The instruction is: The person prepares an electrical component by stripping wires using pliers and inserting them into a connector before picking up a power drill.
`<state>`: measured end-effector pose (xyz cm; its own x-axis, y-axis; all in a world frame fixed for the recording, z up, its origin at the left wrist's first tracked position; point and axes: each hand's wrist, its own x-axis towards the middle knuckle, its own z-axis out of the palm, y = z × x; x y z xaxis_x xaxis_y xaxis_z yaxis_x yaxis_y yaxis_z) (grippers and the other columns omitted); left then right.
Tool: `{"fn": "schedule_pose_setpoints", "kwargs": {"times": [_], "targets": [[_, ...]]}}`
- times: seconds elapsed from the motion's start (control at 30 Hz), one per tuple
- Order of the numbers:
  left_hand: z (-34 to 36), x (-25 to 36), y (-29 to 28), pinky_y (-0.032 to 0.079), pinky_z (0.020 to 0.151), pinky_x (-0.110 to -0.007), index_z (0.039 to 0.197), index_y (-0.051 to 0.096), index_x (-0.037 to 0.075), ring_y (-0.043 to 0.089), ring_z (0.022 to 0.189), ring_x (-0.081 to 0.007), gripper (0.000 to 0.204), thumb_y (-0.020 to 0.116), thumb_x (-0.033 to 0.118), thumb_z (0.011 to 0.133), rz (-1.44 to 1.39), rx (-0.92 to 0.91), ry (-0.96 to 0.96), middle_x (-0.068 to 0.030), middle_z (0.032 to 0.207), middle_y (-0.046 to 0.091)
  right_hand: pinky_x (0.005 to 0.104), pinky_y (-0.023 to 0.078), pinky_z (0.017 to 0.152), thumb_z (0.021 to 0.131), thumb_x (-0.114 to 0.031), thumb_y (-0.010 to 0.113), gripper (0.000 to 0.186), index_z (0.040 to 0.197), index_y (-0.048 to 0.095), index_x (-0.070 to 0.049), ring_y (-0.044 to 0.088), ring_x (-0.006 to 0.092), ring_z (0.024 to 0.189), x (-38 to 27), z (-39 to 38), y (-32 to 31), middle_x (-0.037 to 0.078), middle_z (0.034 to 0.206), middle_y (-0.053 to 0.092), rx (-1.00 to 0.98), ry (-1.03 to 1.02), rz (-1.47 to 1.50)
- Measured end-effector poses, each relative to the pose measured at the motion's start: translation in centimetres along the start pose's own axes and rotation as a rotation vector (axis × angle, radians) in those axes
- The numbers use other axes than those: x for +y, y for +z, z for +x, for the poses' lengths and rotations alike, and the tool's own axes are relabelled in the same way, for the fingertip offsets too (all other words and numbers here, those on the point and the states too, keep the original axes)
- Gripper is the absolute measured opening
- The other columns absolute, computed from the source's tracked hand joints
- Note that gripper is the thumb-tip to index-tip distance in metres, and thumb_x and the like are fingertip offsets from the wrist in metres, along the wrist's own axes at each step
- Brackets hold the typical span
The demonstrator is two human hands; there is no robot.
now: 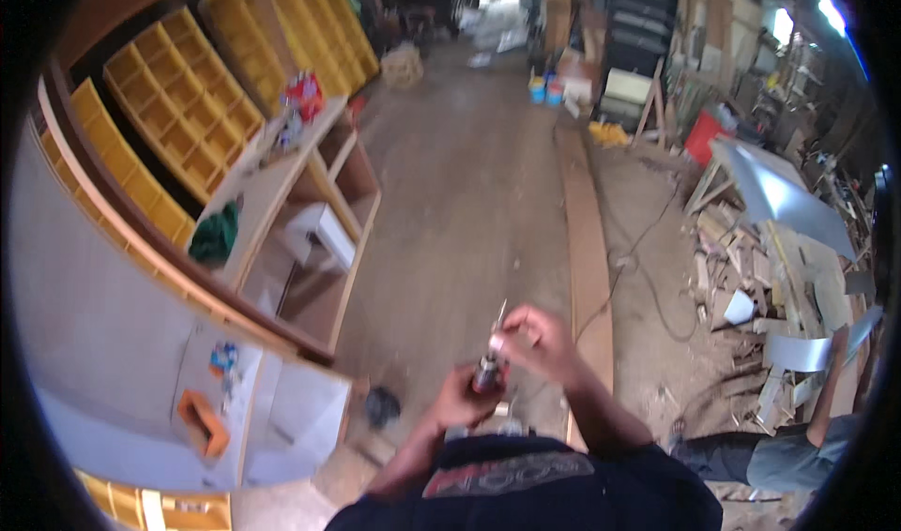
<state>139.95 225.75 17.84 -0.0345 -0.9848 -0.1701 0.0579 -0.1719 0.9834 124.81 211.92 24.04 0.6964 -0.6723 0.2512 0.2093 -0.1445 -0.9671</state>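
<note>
Dark shirt front (526, 489) fills the lower edge, closest to the lens; both forearms rise from it toward the middle of the view.

Left hand (465, 400): wrapped around the body of a small power tool (488, 373), dark with a reddish band, held upright in front of the chest. Fingers closed on it.

Right hand (537, 339): just above and right of the tool's nose, fingertips pinched narrow on a thin metal bit (501, 315) that sticks up from the front end. Blur hides whether the bit is seated or loose in the nose.

Step in hand, as I judge it: fitting or changing the bit at the tool's front. Next move would call for a steady left grip while the right hand turns or presses the bit straight along the tool's axis; a tilt would likely jam it.

Tool's look: short, stubby, barrel-shaped, pale spot near the tip, details smeared by motion.

Surroundings: bare workshop floor (460, 203) under the hands. Left, an open wooden cabinet frame (328, 240) with a green cloth (216, 235) on its top edge, and yellow compartment racks (183, 99) beyond. A long plank (587, 240) lies on the floor to the right, with a cable (648, 287) trailing beside it. Farther right, a scrap-wood heap (751, 287) and a grey metal sheet (779, 193). Another person's leg (788, 456) shows at lower right.
</note>
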Motion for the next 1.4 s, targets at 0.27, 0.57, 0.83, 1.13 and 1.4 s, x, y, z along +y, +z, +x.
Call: {"fn": "schedule_pose_setpoints", "kwargs": {"times": [0.27, 0.57, 0.83, 1.13, 1.4], "targets": [[-0.7, -1.1, 0.9, 0.04, 0.037, -0.031, 0.104, 0.061, -0.001, 0.055, 0.043, -0.0125, 0.02, 0.066, -0.009, 0.087, -0.142, 0.031, 0.09, -0.0059, 0.066, 0.06, 0.0322, 0.057, 0.081, 0.09, -0.018, 0.08, 0.028, 0.107, 0.069, 0.001, 0.072, 0.0167, 0.095, -2.2, -0.9, -0.2, 0.011, 0.104, 0.075, -0.18, 0.044, -0.316], [-2.2, 1.6, 0.9, 0.057, 0.078, -0.036, 0.112, 0.059, -0.001, 0.07, 0.086, -0.0196, 0.025, 0.069, -0.007, 0.089, -0.39, 0.251, 0.405, -0.0082, 0.092, 0.069, 0.0433, 0.048, 0.105, 0.078, -0.037, 0.09, 0.092, 0.148, 0.044, 0.002, 0.062, 0.0309, 0.122, 3.2, -9.2, 1.0, 0.02, 0.138, 0.06, -0.279, -0.12, -0.313], [-4.5, 4.6, 0.8, 0.06, 0.083, -0.042, 0.131, 0.047, 0.002, 0.072, 0.086, -0.026, 0.042, 0.066, -0.001, 0.094, -0.383, 0.285, 0.427, -0.0092, 0.089, 0.063, 0.0527, 0.041, 0.107, 0.074, -0.041, 0.088, 0.104, 0.154, 0.035, 0.0, 0.056, 0.0437, 0.121, 7.3, -11.3, 3.5, 0.025, 0.131, 0.056, -0.344, -0.092, -0.675], [-5.0, 6.5, -1.3, 0.058, 0.057, -0.04, 0.115, 0.049, 0.006, 0.058, 0.055, -0.0219, 0.05, 0.033, 0.054, 0.111, -0.655, 0.487, 0.384, -0.0083, 0.075, 0.055, 0.0518, 0.044, 0.101, 0.07, -0.051, 0.089, 0.108, 0.151, 0.039, 0.0, 0.058, 0.0432, 0.113, 7.0, -13.3, 5.1, 0.022, 0.123, 0.061, -0.258, -0.378, -0.54], [-5.8, 4.0, -1.4, 0.054, 0.053, -0.035, 0.096, 0.049, 0.01, 0.056, 0.055, -0.0191, 0.042, 0.04, 0.048, 0.111, -0.658, 0.762, 0.292, -0.0059, 0.073, 0.054, 0.0499, 0.049, 0.101, 0.064, -0.054, 0.092, 0.123, 0.154, 0.033, 0.005, 0.062, 0.0433, 0.118, 8.2, -13.8, 5.7, 0.024, 0.135, 0.06, -0.34, -0.341, -0.592]]}}
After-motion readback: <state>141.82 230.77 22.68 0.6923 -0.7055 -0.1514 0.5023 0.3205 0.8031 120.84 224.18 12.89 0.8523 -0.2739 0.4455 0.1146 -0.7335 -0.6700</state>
